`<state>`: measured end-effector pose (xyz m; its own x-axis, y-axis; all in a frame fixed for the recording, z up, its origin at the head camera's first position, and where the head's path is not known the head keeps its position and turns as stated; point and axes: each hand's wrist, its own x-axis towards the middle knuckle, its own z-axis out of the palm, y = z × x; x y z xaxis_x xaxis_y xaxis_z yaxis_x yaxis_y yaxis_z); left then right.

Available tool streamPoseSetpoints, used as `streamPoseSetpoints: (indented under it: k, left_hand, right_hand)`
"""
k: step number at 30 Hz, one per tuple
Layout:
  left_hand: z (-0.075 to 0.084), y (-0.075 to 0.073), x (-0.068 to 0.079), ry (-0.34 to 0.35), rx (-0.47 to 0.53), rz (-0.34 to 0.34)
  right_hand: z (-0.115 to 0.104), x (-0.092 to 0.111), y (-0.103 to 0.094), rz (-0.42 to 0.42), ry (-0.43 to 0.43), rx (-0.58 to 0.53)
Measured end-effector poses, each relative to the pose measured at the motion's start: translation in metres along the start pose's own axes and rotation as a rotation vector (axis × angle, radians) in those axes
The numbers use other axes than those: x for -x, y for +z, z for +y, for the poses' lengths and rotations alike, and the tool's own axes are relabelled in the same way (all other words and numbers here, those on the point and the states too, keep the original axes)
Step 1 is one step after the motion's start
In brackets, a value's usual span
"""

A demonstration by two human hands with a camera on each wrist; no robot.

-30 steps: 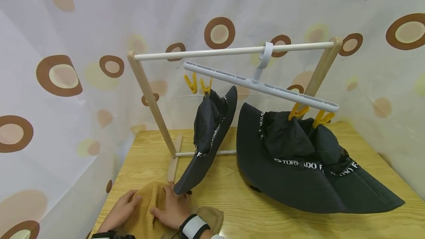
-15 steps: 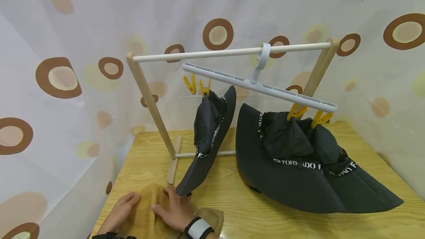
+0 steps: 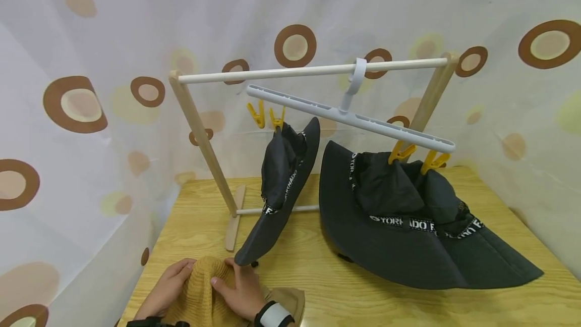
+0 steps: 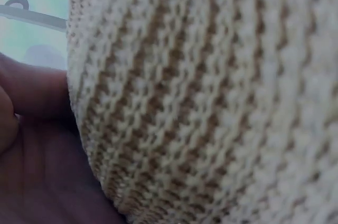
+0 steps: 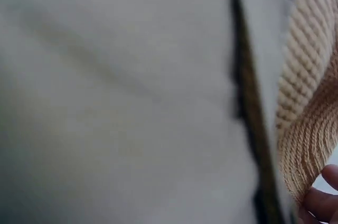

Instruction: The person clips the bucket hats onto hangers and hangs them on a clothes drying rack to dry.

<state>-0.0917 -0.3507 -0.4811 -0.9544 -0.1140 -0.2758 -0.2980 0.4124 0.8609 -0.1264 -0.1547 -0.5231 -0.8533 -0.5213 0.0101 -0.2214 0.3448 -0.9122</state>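
Observation:
At the table's near left, a mustard ribbed knit hat point(image 3: 206, 291) is bunched up between both hands in the head view. My left hand point(image 3: 169, 286) grips its left side, with curled fingertips at the edge. My right hand point(image 3: 241, 291) holds the other side, thumb pressed on the front of the knit. In the left wrist view, the ribbed knit hat point(image 4: 200, 97) fills most of the picture beside the left hand point(image 4: 47, 166). The right wrist view shows the knit hat point(image 5: 306, 145) at the right, beside a blurred pale surface with a dark edge.
A tan folded cloth item point(image 3: 288, 301) lies beside the right wrist. Behind stands a rack point(image 3: 272, 72) with a white hanger point(image 3: 349, 117). Two dark wide-brimmed hats, left point(image 3: 283, 185) and right point(image 3: 390, 246), hang from yellow clips. The left brim reaches down near the right hand.
The top of the knit hat now rises higher and rounder between the hands. The right hand has shifted slightly rightward, and the left stays on its side. The head view has shifted slightly.

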Motion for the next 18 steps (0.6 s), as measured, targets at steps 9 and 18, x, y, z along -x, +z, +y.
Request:
streamPoseSetpoints:
  k: [9,18]
  left_hand:
    - [0.008,-0.003,0.014,0.037,-0.076,0.01]
    - [0.025,-0.006,0.03,0.075,-0.076,0.073]
  right_hand:
    - [-0.004,0.0,-0.014,0.072,0.015,-0.171]
    - [-0.013,0.002,-0.027,-0.123,0.155,-0.424]
